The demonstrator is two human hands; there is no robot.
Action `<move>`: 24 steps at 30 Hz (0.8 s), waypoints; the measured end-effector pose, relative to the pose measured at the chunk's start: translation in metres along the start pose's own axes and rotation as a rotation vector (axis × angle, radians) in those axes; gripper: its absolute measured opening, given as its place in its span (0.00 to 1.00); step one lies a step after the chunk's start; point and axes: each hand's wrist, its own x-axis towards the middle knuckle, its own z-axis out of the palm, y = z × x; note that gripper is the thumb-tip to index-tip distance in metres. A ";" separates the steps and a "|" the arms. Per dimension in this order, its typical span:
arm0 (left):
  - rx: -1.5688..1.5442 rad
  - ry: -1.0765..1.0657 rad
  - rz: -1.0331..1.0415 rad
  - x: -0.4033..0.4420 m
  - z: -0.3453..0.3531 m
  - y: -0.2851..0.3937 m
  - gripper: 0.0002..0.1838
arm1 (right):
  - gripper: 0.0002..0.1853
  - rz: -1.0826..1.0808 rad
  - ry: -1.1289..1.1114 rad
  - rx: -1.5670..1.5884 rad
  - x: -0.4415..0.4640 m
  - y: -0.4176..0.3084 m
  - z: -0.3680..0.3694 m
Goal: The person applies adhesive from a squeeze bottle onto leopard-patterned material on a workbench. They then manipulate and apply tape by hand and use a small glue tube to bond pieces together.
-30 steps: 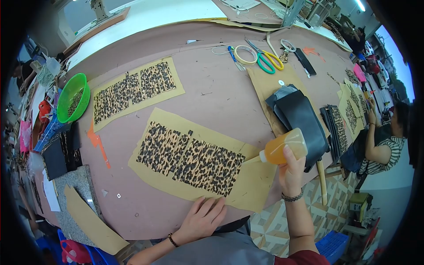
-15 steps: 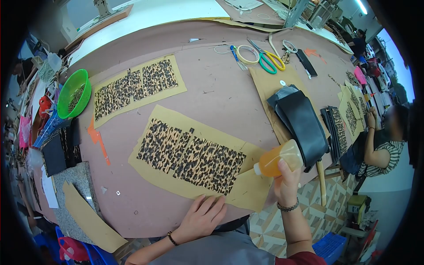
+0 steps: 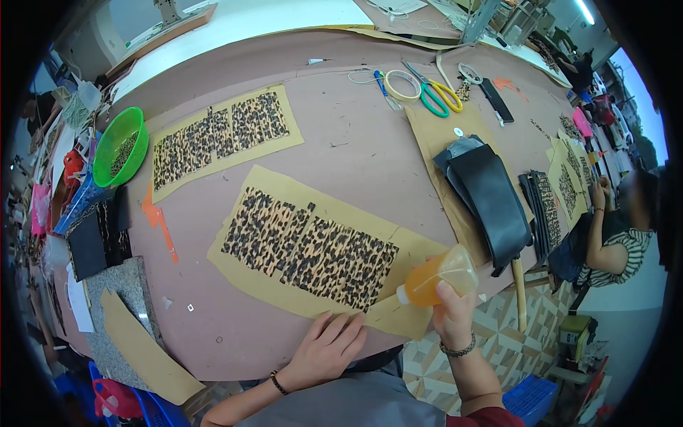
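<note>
My right hand (image 3: 453, 313) is wrapped round a clear plastic squeeze bottle (image 3: 442, 276) of amber liquid. The bottle is tilted, its white tip pointing left and down over the right part of a brown paper sheet (image 3: 235, 274). On that sheet lie leopard-print pieces (image 3: 340, 263), a narrow strip between two wider ones. My left hand (image 3: 331, 350) lies flat with fingers spread, its fingertips on the paper's near edge just below the print. A second brown sheet with leopard-print pieces (image 3: 256, 122) lies farther back on the left.
A green bowl (image 3: 107, 153) stands at the left. Scissors (image 3: 435, 99), a tape roll (image 3: 403, 85) and black folded material (image 3: 491, 203) lie to the back and right. A co-worker (image 3: 612, 242) sits at the right edge, hands on printed pieces.
The bottle in my right hand has shifted slightly left and downward, its tip now nearer the right edge of the print. My left hand stays in place.
</note>
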 end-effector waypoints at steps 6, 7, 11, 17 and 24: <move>-0.009 -0.008 0.000 0.001 -0.001 0.000 0.16 | 0.32 -0.020 0.000 0.001 -0.003 -0.002 0.005; -0.006 -0.011 -0.001 0.001 -0.001 0.000 0.16 | 0.31 -0.024 0.007 0.004 -0.002 -0.003 0.005; -0.004 -0.007 0.001 0.000 0.000 0.000 0.16 | 0.31 -0.049 0.045 0.005 0.003 0.001 -0.002; 0.005 -0.003 0.001 0.000 0.000 0.000 0.16 | 0.29 -0.088 0.046 0.004 0.015 -0.002 -0.009; -0.007 -0.005 -0.004 0.000 0.001 0.000 0.16 | 0.29 -0.095 0.098 0.112 0.024 -0.004 -0.010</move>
